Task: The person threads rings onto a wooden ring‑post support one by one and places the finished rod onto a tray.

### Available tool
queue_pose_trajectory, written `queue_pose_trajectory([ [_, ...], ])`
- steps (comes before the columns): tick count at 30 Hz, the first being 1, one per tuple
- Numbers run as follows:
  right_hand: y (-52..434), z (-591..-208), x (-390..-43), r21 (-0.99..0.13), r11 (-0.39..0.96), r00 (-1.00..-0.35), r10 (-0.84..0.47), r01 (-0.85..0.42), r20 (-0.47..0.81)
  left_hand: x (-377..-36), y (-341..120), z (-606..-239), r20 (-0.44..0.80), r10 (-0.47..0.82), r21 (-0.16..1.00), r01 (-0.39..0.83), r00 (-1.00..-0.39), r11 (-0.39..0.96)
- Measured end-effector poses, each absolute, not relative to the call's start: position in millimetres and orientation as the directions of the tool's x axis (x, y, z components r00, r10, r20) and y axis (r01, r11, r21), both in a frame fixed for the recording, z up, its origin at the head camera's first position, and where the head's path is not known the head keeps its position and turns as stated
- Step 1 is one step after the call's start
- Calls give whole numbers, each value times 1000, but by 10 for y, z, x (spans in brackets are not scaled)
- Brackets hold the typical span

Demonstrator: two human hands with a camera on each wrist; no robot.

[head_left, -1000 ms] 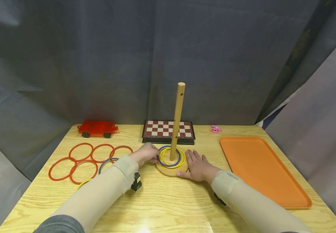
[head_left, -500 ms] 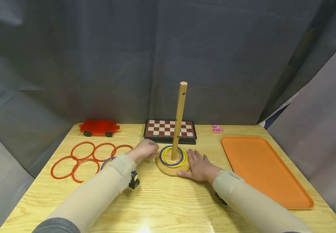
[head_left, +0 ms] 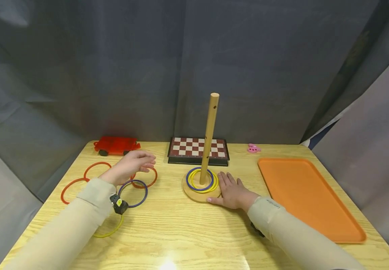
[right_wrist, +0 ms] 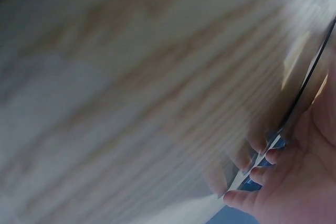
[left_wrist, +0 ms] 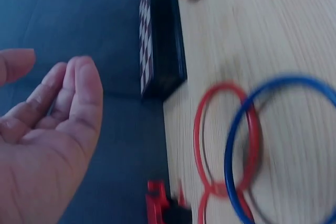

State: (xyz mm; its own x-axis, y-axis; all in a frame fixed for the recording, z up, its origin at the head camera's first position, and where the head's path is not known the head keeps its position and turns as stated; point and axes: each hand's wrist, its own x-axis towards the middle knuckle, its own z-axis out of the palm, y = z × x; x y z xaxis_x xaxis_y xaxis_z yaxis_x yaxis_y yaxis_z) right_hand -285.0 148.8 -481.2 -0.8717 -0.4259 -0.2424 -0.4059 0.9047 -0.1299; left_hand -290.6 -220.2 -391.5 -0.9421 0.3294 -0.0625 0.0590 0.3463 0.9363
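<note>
Plainly, our left hand (head_left: 131, 165) holds nothing, its fingers loosely bent above the red rings (left_wrist: 254, 132) toward the desk (head_left: 180, 232)'s far left corner. Our right hand (head_left: 232, 193), fingers straight, appears to rest on the wooden base (head_left: 196, 197) short of the far edge; a blue ring (head_left: 200, 189) and yellow rings (head_left: 218, 182) encircle its peg (head_left: 209, 131).

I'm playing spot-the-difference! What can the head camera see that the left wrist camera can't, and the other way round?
Only the head view shows the right hand, orange tray and pink toy.

Only the left wrist view clearly shows the palm of the left hand.

Both show that hand, the checkered board, red cart, wooden base, and a blue ring overlapping a red ring; the wrist view cuts some off.
</note>
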Motion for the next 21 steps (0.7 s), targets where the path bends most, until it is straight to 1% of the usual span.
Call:
queue_pose_trajectory([
  [4,1489,-4823,-2859,-133,904,-871,-428,-407,-241,-2788,-2496,-3921,-60,325,944,53,-944,326],
  [9,1506,-4828,-2860,-133,908,-877,-418,-397,-238,-2641,-2754,-3970,-67,298,955,25,-952,294],
  [16,1508,-4829,-2869,-134,907,-877,-421,-400,-233,-2415,-3136,-4135,-61,249,963,8,-967,268],
  [21,1494,-4816,-2869,-121,910,-876,-414,-397,-248,-2233,-3457,-4276,-49,235,979,0,-971,202],
])
